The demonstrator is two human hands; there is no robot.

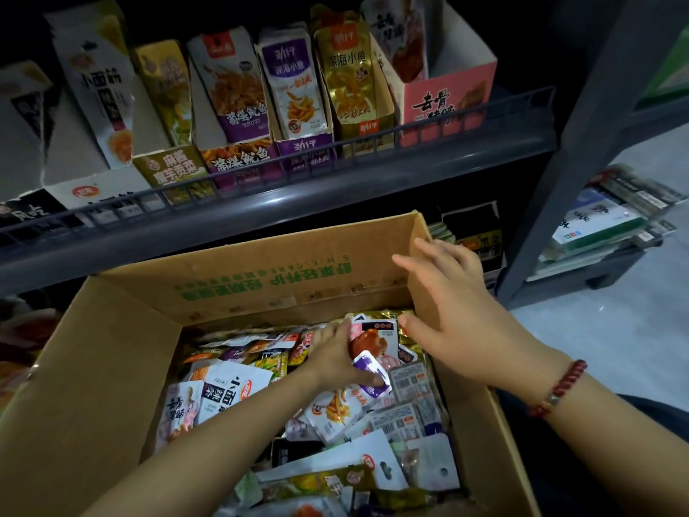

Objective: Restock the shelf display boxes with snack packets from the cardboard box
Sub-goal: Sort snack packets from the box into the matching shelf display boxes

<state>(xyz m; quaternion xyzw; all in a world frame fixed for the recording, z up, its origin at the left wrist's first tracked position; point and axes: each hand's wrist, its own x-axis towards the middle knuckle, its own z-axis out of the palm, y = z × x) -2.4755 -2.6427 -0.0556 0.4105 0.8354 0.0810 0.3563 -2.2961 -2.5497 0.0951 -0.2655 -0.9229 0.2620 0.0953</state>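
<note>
One cardboard box (112, 367), seven display boxes (443, 102), two hands (447, 315).

Brown cardboard box (112, 367) with green print; pink display box (443, 102); red bead bracelet (559, 388).

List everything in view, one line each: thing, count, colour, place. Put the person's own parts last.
cardboard box: one, brown with green print, open, below the shelf
snack packets: a loose pile, too many to count, mixed colours, inside the cardboard box
shelf display boxes: about eight in a row, white, gold, purple and pink, on the upper shelf, packets standing in most
shelf rail: one, dark grey wire, along the shelf front
side rack: one, dark grey, at right, holding stacked flat packs
bracelet: one, red beads, on the right wrist
left hand: fingers gripping a few packets in the box
right hand: fingers spread, above the box's right corner, holding nothing
</note>
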